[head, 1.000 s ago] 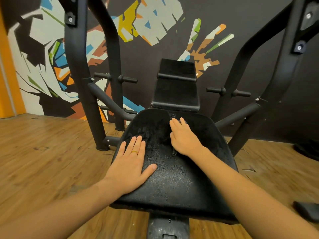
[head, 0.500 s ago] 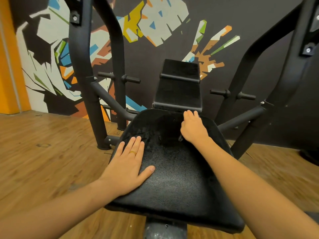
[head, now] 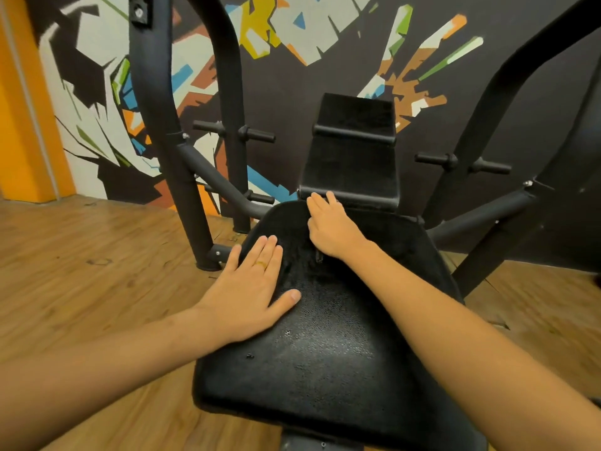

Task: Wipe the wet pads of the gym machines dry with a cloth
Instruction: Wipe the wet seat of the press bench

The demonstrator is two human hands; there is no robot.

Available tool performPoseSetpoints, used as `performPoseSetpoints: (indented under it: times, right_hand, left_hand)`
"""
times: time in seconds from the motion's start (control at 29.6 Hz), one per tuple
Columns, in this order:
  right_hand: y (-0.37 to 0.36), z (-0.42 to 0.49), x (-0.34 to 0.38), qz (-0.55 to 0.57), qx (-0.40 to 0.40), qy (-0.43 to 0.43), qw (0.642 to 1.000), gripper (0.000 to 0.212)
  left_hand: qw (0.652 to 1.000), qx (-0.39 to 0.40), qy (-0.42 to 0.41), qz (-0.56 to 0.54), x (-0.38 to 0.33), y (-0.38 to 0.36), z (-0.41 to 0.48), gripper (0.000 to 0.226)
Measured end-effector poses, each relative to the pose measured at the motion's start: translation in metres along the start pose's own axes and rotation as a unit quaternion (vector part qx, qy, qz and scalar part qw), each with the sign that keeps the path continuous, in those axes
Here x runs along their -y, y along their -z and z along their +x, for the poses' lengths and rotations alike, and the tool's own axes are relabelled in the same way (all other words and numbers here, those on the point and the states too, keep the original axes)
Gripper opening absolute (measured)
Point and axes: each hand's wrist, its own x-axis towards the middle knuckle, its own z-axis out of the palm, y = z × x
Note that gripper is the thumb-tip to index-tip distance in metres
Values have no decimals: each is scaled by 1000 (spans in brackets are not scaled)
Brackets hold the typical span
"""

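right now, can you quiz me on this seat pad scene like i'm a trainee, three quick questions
1. True or false: the left hand lies flat, fingers straight, on the seat pad.
2. Where is the right hand? A: at the seat pad's far end, by the back pad. B: at the seat pad's near edge. C: on top of the left hand.
3. Fill in: the ring is on the ___ hand.

Key: 1 true; 2 A; 3 left.
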Motion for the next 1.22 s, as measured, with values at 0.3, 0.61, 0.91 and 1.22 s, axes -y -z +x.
performPoseSetpoints:
  times: [0.3, 0.61, 0.91, 1.22]
  right_hand:
    - [-5, 22, -1, 27, -1, 49, 998, 46]
    - [-3, -8, -2, 20, -2, 46, 999, 55]
    - [-4, -95, -22, -14, -49, -140, 989, 60]
    - [3, -82, -43, 42, -19, -135, 990, 58]
  left_hand:
    - [998, 26, -54, 11, 18, -5, 40, 99]
    - [997, 34, -61, -11, 23, -7, 34, 96]
    - [999, 8, -49, -6, 21, -11, 36, 91]
    - [999, 20, -46, 13, 19, -12, 35, 90]
